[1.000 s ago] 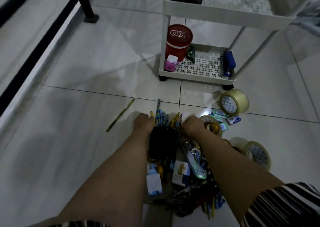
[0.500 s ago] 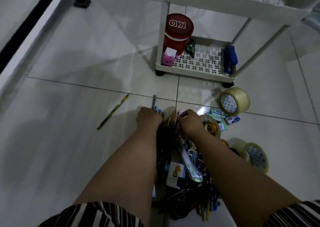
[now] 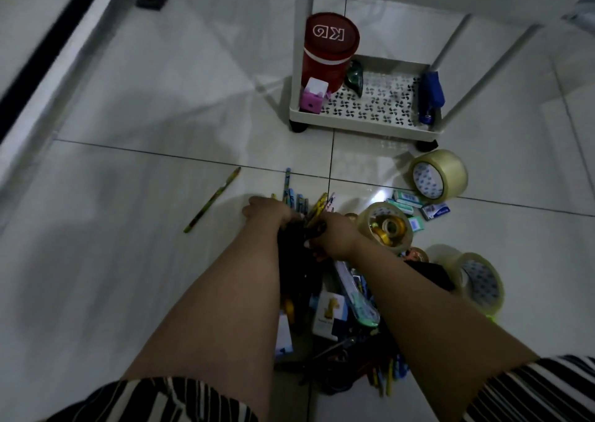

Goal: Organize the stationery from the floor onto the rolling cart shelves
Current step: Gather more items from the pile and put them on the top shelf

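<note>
Both hands are reaching down to a pile of stationery on the floor. The left hand is curled over the top of a dark holder, with its fingers bent down around a bunch of pencils that are sticking out past it. The right hand is pressing on the other side of the same bunch, its fingers tucked in and closed against the pencils. The two hands are almost touching.

One pencil is lying alone on the floor to the left, well apart from the pile. Tape rolls and small boxes are lying to the right of the hands.

The cart is standing beyond the pile. Its bottom shelf is holding a red tub, a pink sharpener and a blue stapler.
</note>
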